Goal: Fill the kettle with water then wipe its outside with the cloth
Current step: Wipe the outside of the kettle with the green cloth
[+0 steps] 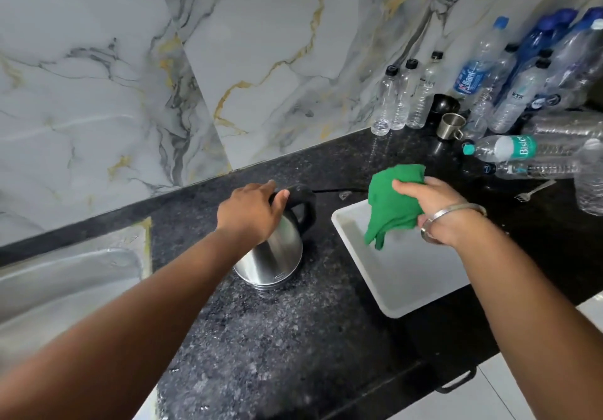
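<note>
A steel kettle (275,256) with a black lid and handle stands on the dark granite counter (293,338), right of the sink. My left hand (253,212) rests on its top, fingers wrapped over the black lid and handle. My right hand (430,206) grips a bunched green cloth (388,206) and holds it in the air above the far corner of a white tray (408,276). The cloth hangs about a hand's width to the right of the kettle, not touching it. A metal bangle sits on my right wrist.
A steel sink (65,289) lies at the left. Several plastic bottles (509,93) crowd the back right corner, some lying flat. A small steel cup (452,126) and a fork (535,189) are near them. The marble wall runs along the back.
</note>
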### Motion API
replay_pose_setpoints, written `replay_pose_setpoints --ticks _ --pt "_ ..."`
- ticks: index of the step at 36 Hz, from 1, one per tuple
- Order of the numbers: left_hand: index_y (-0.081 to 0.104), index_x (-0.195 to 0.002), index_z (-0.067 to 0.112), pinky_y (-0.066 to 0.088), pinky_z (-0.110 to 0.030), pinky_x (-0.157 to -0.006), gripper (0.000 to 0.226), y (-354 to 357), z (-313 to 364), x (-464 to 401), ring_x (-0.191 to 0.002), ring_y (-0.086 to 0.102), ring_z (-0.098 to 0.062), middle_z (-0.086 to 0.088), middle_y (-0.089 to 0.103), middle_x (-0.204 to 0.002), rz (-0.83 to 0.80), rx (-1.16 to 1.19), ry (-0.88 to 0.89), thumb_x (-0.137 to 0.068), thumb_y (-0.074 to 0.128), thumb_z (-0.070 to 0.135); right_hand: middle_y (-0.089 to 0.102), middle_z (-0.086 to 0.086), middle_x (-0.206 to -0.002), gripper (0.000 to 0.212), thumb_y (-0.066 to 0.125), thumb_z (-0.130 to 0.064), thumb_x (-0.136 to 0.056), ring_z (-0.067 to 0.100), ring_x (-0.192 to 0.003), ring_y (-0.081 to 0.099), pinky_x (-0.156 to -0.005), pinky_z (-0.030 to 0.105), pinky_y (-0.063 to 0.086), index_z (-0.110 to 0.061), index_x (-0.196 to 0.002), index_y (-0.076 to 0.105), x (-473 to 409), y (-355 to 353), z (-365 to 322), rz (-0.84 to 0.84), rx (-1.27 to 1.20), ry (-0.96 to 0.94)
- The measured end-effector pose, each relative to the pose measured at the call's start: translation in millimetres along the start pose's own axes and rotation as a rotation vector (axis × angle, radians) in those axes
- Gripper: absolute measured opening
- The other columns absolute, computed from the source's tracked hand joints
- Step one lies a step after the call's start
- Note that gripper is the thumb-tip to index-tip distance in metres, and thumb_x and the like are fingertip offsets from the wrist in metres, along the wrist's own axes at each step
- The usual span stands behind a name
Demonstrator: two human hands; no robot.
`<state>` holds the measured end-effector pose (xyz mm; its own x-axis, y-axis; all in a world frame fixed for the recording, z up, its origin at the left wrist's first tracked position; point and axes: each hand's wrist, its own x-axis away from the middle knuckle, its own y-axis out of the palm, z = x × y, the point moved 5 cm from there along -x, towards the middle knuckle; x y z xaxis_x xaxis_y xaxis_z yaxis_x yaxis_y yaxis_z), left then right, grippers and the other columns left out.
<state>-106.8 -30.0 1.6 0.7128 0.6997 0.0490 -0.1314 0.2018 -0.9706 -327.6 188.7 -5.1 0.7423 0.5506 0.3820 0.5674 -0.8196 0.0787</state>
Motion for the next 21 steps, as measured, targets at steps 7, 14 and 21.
replay_pose_setpoints --ticks 7,14,21 --pt "0.020 -0.163 0.025 0.015 -0.053 -0.127 0.064 -7 -27 -34 -0.156 0.025 -0.033 -0.012 0.031 -0.167 -0.180 0.145 0.067 -0.107 0.029 0.054 0.074 -0.022 -0.100 0.029 0.063 -0.019 -0.078 -0.013 -0.093 0.063 -0.081 0.011 0.049 -0.027 -0.104 0.073 63 118 34 -0.015 0.058 -0.468" --pt "0.009 -0.163 0.035 0.002 -0.055 -0.129 0.072 8 -37 -32 -0.160 0.003 -0.019 -0.005 0.017 -0.171 -0.193 0.462 0.163 -0.101 0.041 0.056 -0.003 0.009 -0.162 0.068 0.040 -0.027 -0.093 0.022 -0.151 -0.007 -0.122 0.043 0.005 -0.020 -0.153 0.009 79 210 113 -0.050 0.389 -0.717" --pt "0.011 -0.162 0.041 0.002 -0.054 -0.129 0.087 10 -38 -33 -0.159 0.003 -0.017 0.002 0.021 -0.170 -0.251 0.483 0.187 -0.090 0.054 0.065 0.007 0.017 -0.161 0.068 0.039 -0.026 -0.096 0.028 -0.150 0.011 -0.122 0.034 0.013 -0.007 -0.152 0.007 61 185 180 -0.031 0.378 -0.504"
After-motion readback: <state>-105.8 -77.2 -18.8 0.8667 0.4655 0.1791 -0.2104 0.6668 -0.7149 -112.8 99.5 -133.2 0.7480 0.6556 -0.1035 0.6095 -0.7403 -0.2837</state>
